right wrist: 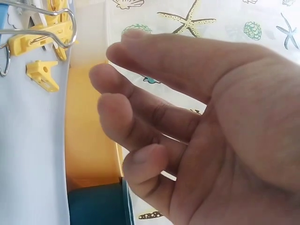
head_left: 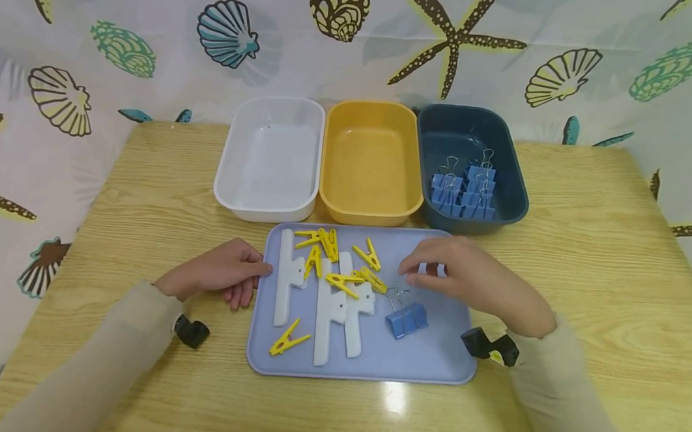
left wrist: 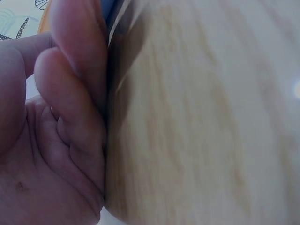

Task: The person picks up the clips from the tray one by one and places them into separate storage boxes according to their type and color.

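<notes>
On my head feed the right hand hangs over the right half of the tray, just beyond and to the right of the blue clip; its fingers are loosely bent and I see its grip released, nothing in it; the blue clip lies on the tray, near the fingertips but not touching them; the left hand rests on the table at the tray's left edge, one tip touching the rim; whether it pinches there I cannot tell. Left of the blue clip I count three white clips, with yellow pegs scattered among and over them; behind the tray I have the white bin at left, the yellow bin in the middle and the dark bin at right, with other clips grouped in its near part.
</notes>
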The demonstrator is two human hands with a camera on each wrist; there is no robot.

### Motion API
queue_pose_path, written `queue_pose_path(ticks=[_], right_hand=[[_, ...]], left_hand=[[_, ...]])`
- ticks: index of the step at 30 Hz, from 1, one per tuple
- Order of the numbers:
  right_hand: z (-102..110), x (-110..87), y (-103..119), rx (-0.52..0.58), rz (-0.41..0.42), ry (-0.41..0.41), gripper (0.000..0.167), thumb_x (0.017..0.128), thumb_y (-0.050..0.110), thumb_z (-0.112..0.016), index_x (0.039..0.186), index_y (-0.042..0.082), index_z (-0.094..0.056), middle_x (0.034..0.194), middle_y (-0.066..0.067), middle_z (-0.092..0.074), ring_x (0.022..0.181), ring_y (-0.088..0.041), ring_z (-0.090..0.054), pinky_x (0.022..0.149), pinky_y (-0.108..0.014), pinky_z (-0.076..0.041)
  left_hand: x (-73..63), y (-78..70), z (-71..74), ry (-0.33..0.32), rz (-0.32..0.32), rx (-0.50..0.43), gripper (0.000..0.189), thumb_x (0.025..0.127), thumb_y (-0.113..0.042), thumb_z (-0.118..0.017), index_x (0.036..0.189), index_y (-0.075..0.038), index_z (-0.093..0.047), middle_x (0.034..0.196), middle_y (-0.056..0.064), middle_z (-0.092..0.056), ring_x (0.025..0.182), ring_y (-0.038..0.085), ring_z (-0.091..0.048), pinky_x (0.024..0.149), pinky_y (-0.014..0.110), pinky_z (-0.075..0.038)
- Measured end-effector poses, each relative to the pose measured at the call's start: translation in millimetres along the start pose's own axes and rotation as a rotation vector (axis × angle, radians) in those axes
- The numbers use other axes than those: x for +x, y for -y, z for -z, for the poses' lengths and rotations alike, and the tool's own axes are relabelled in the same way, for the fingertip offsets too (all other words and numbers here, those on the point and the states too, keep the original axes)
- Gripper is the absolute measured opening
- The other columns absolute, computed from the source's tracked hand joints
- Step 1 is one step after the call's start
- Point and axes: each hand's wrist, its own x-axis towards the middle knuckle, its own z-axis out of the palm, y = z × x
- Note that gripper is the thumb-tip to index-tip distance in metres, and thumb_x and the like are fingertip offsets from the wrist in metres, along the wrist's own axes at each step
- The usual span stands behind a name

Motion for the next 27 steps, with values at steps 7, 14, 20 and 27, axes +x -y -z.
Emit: queue_pose_path(ticks=[7,14,20,27], right_hand=[[-2.7,1.5,0.3,-0.002,0.01,0.062,0.016,0.086,0.015,-0.071,0.101,0.017,-0.076,0.094,0.01,-0.071,0.077,-0.005,-0.054,0.071,-0.029,-0.05],[-4.5,2.5,-0.7,0.009,0.036,0.077,0.015,0.086,0.015,-0.071,0.101,0.017,-0.076,0.094,0.008,-0.072,0.077,-0.004,-0.055,0.07,-0.027,-0.05],[-6.9,3.9,1.8,0.025,0.013,0.11,0.017,0.085,0.016,-0.073,0.102,0.019,-0.076,0.096,0.01,-0.072,0.083,-0.004,-0.058,0.074,-0.027,-0.052],[-10.7,5.6,1.0,0.029,0.022,0.116,0.017,0.085,0.015,-0.073,0.101,0.017,-0.076,0.096,0.009,-0.072,0.084,-0.004,-0.059,0.077,-0.026,-0.054]], left_hand=[[0.4,0.3,-0.4,0.003,0.004,-0.002,0.039,0.098,-0.027,-0.052,0.073,0.002,-0.059,0.056,0.007,-0.065,0.042,0.013,-0.06,0.042,0.024,-0.046],[0.8,1.0,1.0,-0.002,0.022,0.016,0.039,0.099,-0.027,-0.051,0.073,0.001,-0.059,0.056,0.006,-0.066,0.043,0.014,-0.06,0.042,0.023,-0.047],[0.8,0.8,0.8,0.007,0.008,0.006,0.039,0.099,-0.027,-0.051,0.073,0.001,-0.059,0.056,0.007,-0.065,0.043,0.014,-0.06,0.042,0.024,-0.047],[2.3,2.3,0.8,0.011,0.012,-0.001,0.038,0.099,-0.026,-0.051,0.073,0.001,-0.06,0.056,0.006,-0.065,0.042,0.014,-0.06,0.042,0.023,-0.047]])
